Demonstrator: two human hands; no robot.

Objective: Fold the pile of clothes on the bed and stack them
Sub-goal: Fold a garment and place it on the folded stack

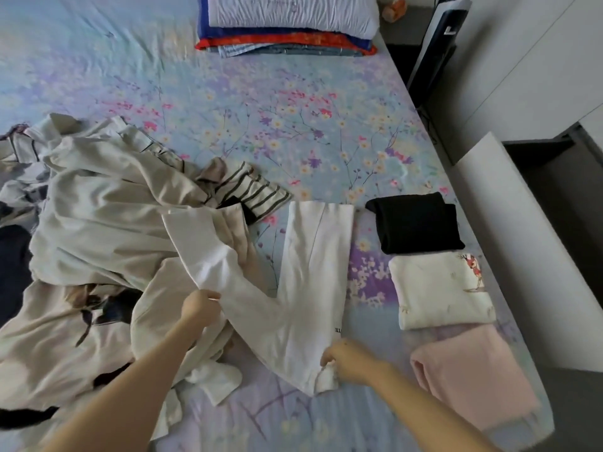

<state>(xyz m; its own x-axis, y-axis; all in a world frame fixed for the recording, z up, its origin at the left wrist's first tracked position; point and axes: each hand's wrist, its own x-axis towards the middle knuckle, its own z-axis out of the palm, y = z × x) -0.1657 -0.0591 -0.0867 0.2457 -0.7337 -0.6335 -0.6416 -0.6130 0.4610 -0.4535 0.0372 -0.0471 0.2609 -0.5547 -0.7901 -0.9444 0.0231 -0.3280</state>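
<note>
Left hand [200,308] pinches one leg of the white trousers [313,256], right hand [346,360] grips their waist end
Light, limp cloth, I reckon; I'd hold it by hems and seams

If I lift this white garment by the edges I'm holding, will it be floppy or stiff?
Probably floppy: the white garment already bends and wrinkles between the left hand and right hand. Likely light, as fingertip pinches seem enough to hold it. One part lies over the unfolded pile, so it may drag there.
</note>
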